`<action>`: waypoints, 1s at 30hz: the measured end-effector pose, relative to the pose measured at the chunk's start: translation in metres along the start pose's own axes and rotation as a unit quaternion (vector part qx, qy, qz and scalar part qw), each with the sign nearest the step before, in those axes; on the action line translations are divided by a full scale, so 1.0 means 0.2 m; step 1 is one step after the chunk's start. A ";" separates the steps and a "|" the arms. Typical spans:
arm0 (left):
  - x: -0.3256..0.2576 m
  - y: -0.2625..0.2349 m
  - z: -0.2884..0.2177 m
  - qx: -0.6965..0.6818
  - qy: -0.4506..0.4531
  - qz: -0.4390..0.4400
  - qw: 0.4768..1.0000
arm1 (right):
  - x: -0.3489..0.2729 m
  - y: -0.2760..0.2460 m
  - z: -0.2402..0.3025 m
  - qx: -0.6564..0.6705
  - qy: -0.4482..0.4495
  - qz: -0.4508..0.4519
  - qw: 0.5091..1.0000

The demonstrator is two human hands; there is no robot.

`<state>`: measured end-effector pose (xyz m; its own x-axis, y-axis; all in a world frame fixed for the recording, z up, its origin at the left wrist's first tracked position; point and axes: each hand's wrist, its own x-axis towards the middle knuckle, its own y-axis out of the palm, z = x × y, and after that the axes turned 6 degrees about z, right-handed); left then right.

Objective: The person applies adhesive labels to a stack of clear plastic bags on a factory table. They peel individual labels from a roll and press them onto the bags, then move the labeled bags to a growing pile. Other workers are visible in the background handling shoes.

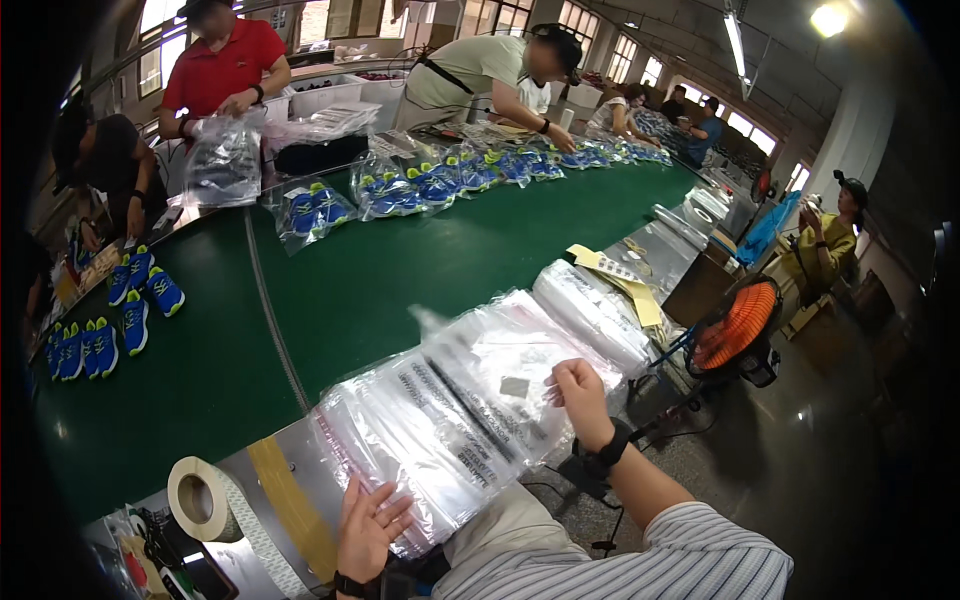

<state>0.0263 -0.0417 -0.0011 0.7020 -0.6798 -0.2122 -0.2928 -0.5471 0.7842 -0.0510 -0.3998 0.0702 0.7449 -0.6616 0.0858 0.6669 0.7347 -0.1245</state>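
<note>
Across my lap and the near edge of the conveyor lies a stack of clear plastic bags (400,420) with dark print. A further clear plastic bag (500,365), bearing a small greyish square, is spread over its right part. My right hand (582,398) pinches the right side of this upper bag, fingers curled together. At the stack's lower left corner, my left hand (368,528) has its fingers apart, palm turned up, holding nothing.
A green conveyor belt (340,300) runs past me, with blue shoes (135,300) at left and bagged shoes (435,183) along the far side. A label roll (203,500) sits at lower left. An orange fan (738,325) stands at right. Several people work opposite.
</note>
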 end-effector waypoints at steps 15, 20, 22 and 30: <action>-0.68 -0.37 0.28 0.391 0.144 -0.327 0.848 | -0.23 0.44 0.15 -0.273 -0.268 0.216 0.898; -0.67 -0.34 0.34 0.256 0.152 -0.479 0.826 | -0.40 0.77 0.19 -0.196 -0.298 0.426 0.831; -0.69 -0.35 0.31 0.214 0.191 -0.566 0.773 | -0.44 0.80 0.19 -0.175 -0.272 0.452 0.831; -0.66 -0.34 0.09 0.238 0.171 -0.446 0.846 | -0.56 0.89 0.14 -0.151 -0.247 0.594 0.750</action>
<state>-0.0578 0.0766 -0.0379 0.9041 0.2439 -0.3509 0.2814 -0.9577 0.0595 -0.0151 -0.1914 0.0668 0.7760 0.6253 0.0830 -0.4540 0.6451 -0.6146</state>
